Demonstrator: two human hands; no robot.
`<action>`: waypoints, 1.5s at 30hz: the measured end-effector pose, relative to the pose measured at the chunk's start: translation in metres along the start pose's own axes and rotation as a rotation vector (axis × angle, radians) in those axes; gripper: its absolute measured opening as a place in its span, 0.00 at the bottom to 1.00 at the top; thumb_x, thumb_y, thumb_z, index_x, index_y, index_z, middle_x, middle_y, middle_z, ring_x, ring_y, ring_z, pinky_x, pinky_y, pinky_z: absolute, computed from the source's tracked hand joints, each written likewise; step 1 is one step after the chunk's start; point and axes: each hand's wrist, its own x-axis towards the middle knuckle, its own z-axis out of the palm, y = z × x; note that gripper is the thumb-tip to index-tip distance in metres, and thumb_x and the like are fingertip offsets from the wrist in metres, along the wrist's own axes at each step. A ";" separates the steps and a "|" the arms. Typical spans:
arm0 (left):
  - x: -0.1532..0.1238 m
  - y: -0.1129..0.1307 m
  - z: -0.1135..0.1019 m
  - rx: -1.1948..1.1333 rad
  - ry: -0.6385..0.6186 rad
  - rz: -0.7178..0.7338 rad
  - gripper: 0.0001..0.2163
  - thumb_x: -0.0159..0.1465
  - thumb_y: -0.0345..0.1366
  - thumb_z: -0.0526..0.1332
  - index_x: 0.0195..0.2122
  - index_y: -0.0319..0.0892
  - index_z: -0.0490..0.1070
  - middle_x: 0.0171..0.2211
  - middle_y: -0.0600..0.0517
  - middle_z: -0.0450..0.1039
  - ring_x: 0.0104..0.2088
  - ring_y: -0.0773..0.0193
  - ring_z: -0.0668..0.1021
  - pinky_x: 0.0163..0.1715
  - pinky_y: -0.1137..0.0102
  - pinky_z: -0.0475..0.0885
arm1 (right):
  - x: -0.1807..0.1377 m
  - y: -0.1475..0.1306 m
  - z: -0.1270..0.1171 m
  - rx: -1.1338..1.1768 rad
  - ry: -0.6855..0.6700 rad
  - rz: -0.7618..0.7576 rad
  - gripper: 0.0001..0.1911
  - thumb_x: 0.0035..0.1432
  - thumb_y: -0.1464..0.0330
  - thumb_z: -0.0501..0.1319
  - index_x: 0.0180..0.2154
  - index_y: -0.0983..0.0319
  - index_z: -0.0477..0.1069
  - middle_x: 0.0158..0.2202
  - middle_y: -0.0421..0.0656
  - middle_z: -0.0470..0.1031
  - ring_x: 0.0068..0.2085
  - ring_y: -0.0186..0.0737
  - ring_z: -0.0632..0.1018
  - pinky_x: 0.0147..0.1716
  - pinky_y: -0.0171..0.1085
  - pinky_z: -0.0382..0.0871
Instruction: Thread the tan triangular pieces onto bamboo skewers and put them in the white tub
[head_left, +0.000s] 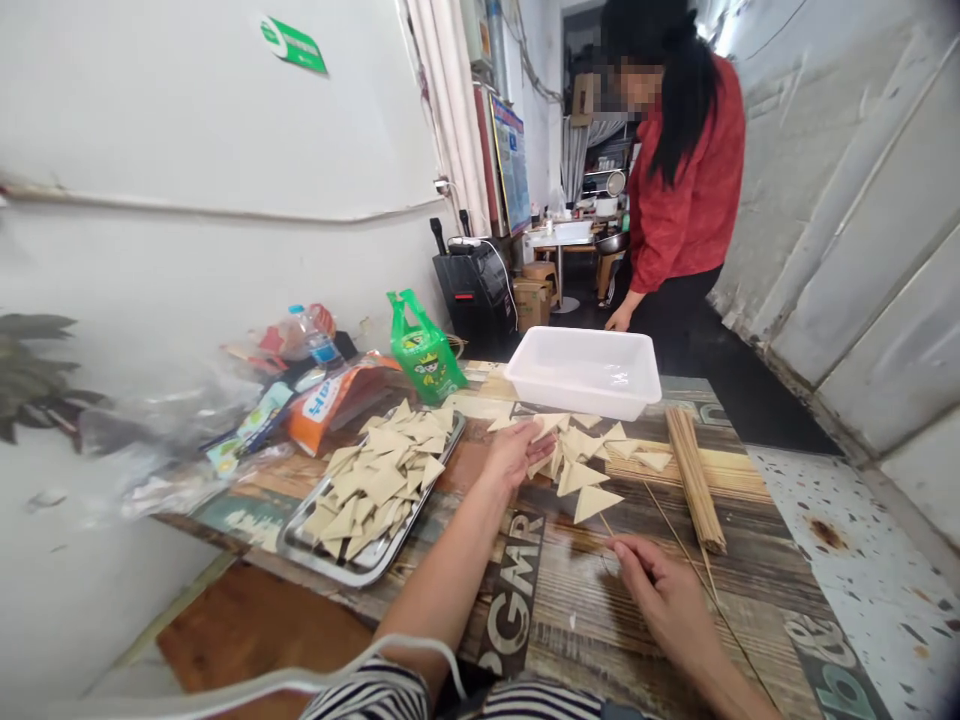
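My left hand is at the left edge of a loose pile of pale, flat triangular slices, perhaps tofu. Its fingers are closed on one triangular slice. Pinched in my right hand is a thin wooden skewer, pointing up and left. The tip of that skewer meets a triangular slice at the near side of the pile; whether it pierces the slice I cannot tell. More triangles are heaped on a metal tray to the left.
A bundle of skewers lies right of the pile, with loose skewers nearby. Behind the pile stands a white plastic tub. A green bag and orange-white packaging are at the back left. A person in red stands beyond the table.
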 end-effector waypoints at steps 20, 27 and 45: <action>0.001 0.002 -0.003 -0.381 -0.274 -0.055 0.06 0.59 0.24 0.57 0.37 0.36 0.70 0.25 0.53 0.67 0.24 0.74 0.70 0.25 0.79 0.67 | -0.002 0.008 -0.002 -0.025 0.060 0.040 0.21 0.58 0.53 0.54 0.37 0.62 0.76 0.28 0.45 0.78 0.30 0.42 0.77 0.33 0.37 0.71; 0.000 0.001 -0.001 -0.389 -0.357 -0.028 0.07 0.56 0.19 0.54 0.30 0.36 0.68 0.30 0.50 0.70 0.24 0.74 0.69 0.20 0.80 0.63 | -0.001 0.001 -0.003 -0.028 0.075 0.037 0.21 0.57 0.52 0.54 0.35 0.61 0.77 0.18 0.42 0.73 0.27 0.43 0.77 0.29 0.36 0.72; -0.004 0.003 0.000 -0.088 -0.092 -0.095 0.16 0.67 0.43 0.52 0.42 0.33 0.71 0.25 0.49 0.69 0.22 0.71 0.72 0.21 0.78 0.68 | -0.001 0.000 0.000 -0.019 0.010 -0.033 0.17 0.58 0.57 0.54 0.35 0.61 0.76 0.35 0.47 0.80 0.35 0.42 0.79 0.36 0.36 0.72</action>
